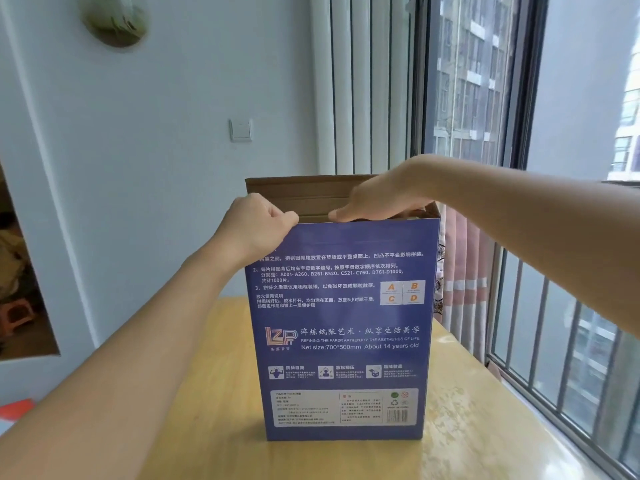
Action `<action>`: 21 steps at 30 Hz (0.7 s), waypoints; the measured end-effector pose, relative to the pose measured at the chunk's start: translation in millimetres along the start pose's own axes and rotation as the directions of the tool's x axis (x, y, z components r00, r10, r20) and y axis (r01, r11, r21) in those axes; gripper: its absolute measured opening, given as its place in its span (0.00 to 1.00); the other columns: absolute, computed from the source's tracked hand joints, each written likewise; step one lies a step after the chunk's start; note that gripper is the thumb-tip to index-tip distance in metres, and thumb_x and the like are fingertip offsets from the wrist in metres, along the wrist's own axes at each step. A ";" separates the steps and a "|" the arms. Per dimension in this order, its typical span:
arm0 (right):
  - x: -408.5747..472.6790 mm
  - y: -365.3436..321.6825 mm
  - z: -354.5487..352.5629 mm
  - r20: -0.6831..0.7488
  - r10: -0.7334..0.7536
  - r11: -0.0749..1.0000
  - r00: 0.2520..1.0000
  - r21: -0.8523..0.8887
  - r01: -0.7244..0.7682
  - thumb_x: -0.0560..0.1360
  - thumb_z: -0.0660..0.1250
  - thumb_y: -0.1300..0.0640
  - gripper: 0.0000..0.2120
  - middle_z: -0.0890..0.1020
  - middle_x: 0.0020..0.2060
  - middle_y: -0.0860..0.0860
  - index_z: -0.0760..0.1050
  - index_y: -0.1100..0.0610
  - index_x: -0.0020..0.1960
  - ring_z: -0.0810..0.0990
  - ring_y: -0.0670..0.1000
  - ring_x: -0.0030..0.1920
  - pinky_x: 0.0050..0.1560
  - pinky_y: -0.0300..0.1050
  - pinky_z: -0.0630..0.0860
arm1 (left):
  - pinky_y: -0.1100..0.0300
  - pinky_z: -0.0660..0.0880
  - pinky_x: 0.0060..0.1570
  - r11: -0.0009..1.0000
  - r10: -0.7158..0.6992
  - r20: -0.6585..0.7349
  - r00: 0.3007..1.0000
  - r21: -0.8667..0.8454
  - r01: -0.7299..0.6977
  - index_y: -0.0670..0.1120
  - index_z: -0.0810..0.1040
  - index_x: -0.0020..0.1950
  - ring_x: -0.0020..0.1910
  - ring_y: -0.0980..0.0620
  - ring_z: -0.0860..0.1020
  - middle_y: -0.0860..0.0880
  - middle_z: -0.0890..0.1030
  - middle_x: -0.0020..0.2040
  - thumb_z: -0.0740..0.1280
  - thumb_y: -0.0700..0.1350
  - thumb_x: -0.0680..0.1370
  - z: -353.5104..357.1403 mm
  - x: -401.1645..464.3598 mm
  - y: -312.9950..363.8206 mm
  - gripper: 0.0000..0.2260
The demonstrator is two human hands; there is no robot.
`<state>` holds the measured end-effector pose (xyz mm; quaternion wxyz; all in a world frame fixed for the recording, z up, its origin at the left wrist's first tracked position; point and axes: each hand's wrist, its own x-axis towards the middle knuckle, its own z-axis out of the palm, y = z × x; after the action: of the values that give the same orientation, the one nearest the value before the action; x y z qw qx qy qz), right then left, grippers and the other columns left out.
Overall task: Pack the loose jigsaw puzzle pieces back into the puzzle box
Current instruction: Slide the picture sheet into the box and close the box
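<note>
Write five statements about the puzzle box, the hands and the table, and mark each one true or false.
1. The puzzle box stands upright on the wooden table. True.
2. The box's top flap is closed. False: it stands open, showing brown cardboard.
3. The left hand grips the box's top edge. True.
4. The right hand lies flat on the table. False: it is at the box's top opening.
5. Loose puzzle pieces cover the table. False: none are visible.

Home room, wooden table (485, 427), barred window (554, 306)
</note>
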<state>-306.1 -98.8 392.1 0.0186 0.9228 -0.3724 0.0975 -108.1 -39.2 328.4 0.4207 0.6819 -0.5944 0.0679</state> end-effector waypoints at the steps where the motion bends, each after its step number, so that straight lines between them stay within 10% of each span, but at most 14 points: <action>1: -3.0 -0.9 -0.8 -0.037 -0.022 0.999 0.999 -0.036 0.020 0.81 0.62 0.45 0.19 0.81 0.46 0.56 0.80 0.60 0.56 0.76 0.57 0.45 0.51 0.48 0.75 | 0.58 0.64 0.31 0.999 0.032 -0.015 0.999 0.003 -0.032 0.37 0.67 0.27 0.27 0.49 0.63 0.45 0.66 0.25 0.64 0.49 0.79 2.7 -0.8 -4.0 0.24; 7: -45.8 46.6 8.7 -0.703 -0.052 0.998 0.709 -0.002 0.070 0.76 0.69 0.44 0.13 0.84 0.35 0.46 0.84 0.52 0.41 0.83 0.47 0.37 0.50 0.45 0.80 | 0.52 0.73 0.39 0.978 0.204 -0.159 0.966 -0.012 -0.208 0.37 0.75 0.30 0.34 0.43 0.76 0.41 0.78 0.30 0.64 0.51 0.81 14.5 -0.8 -18.7 0.25; 11: -50.7 72.2 43.7 -0.657 0.069 0.929 0.751 0.316 0.192 0.75 0.73 0.47 0.11 0.86 0.42 0.44 0.86 0.54 0.48 0.84 0.41 0.42 0.50 0.43 0.82 | 0.59 0.73 0.39 0.971 0.217 -0.244 0.945 -0.050 -0.236 0.45 0.83 0.35 0.37 0.51 0.80 0.51 0.83 0.34 0.69 0.50 0.79 17.9 -1.2 -15.2 0.14; 21: -34.5 75.2 67.4 -0.633 -0.028 0.902 0.773 0.318 0.292 0.76 0.73 0.61 0.04 0.85 0.42 0.42 0.86 0.55 0.48 0.82 0.37 0.44 0.46 0.25 0.72 | 0.59 0.75 0.42 0.934 0.358 -0.140 0.923 0.048 -0.354 0.53 0.82 0.40 0.38 0.57 0.79 0.59 0.82 0.36 0.70 0.56 0.77 15.3 -0.4 -17.9 0.09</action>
<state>-371.1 -136.8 316.5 -0.0412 0.8529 -0.2361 0.4638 -98.9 -50.0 309.7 0.4364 0.5604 -0.6751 0.1994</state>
